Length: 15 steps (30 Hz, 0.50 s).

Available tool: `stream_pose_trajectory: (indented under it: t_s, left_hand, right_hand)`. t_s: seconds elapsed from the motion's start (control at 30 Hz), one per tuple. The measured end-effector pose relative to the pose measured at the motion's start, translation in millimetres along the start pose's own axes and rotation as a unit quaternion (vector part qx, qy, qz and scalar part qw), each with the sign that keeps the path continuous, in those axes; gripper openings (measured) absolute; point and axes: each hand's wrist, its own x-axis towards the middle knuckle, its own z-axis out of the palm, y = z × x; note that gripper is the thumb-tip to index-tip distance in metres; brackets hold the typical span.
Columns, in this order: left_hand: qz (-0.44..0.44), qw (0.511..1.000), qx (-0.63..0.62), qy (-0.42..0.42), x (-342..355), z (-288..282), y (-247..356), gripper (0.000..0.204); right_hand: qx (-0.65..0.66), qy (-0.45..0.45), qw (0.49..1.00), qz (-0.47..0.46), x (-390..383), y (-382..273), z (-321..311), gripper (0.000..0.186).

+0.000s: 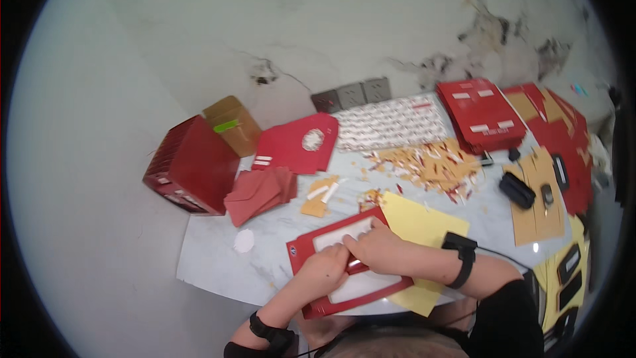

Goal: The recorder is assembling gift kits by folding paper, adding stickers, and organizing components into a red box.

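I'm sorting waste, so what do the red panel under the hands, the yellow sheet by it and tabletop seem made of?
Red panel: probably card, smooth, with thin straight edges. Yellow sheet: likely paper, matte, thin and flat. Tabletop: smooth, grey-veined like marble; stone or imitation, unclear.

We see a plain black fabric sleeve [507,321] on the right arm, ending near the elbow, and a matching black cloth sleeve [240,351] showing at the left arm. Around the right forearm we find a dark, narrow flexible strap [464,272] carrying a black, roughly rectangular module [458,241], from which a thin black cable [498,252] runs off. On the left forearm we make out a similar black strap [258,324] with a dark, blocky unit [283,341]. The left hand [324,272] and right hand [379,248] are bare.
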Motion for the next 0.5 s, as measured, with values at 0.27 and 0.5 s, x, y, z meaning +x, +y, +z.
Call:
stream_pose_trajectory:
  t_s: [0.27, 0.5]
  left_hand:
    - [-0.005, 0.999, 0.026, 0.027, -13.7, 18.6, -4.7, 0.042]
    - [0.029, 0.992, 0.056, 0.108, -16.3, 19.3, -0.9, 0.037]
  right_hand:
    - [-0.034, -0.056, 0.997, -0.048, 3.8, -0.5, -3.4, 0.039]
    - [-0.032, -0.034, 0.998, -0.048, 7.4, 1.8, -3.9, 0.042]
